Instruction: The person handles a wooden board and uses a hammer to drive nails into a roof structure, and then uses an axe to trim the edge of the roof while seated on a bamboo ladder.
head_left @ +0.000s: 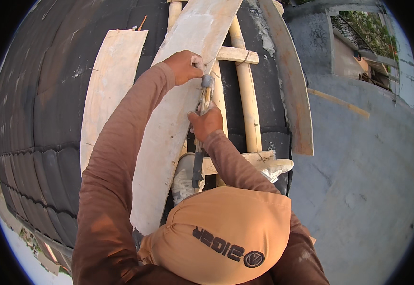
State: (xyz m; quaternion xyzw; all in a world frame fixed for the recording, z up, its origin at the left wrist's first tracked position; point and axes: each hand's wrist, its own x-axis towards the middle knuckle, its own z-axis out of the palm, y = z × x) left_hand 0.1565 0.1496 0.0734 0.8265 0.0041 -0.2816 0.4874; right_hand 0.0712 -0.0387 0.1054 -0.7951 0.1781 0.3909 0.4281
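Observation:
My left hand is closed in a pinch at the right edge of a long whitish board. A thin nail shows at its fingertips. Just below, my right hand wraps round the wooden handle of a hammer. The hammer's grey head is up close to the left fingertips, apart from them by a small gap. Dark wrapping covers the lower end of the handle. The board lies lengthwise under my left forearm and over a wooden pole frame.
Dark roof tiles spread left and beneath. A shorter board lies left, a curved board right. Crosspieces are tied to the poles. A shod foot rests near the lower crosspiece. Beyond the roof edge lies a grey surface. An orange cap hides the lower middle.

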